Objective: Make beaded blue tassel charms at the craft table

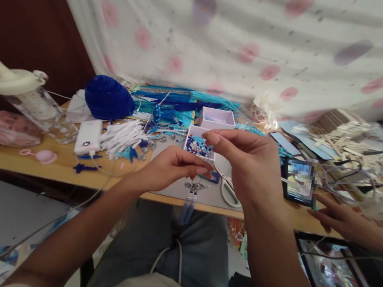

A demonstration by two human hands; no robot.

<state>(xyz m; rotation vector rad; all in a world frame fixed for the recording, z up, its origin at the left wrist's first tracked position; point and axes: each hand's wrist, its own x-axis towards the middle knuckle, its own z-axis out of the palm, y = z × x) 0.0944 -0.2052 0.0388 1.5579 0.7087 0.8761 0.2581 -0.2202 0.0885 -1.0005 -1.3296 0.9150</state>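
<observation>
My left hand is closed in a pinch over the table's front edge. Just below its fingertips hangs a silver filigree pendant with pale blue tassels, apparently on a thin thread between the fingers. Slightly higher and to the right, my right hand pinches thumb against fingers; whatever is between them is too small to make out. Behind the hands, partly hidden, sits a small white box holding red, blue and white beads. Scissors lie beside my right wrist.
White tassels, a power bank, a blue velvety bundle and a clear bottle stand left. Behind is another white box. At right, another person's hand reaches beside a phone, near piled strips.
</observation>
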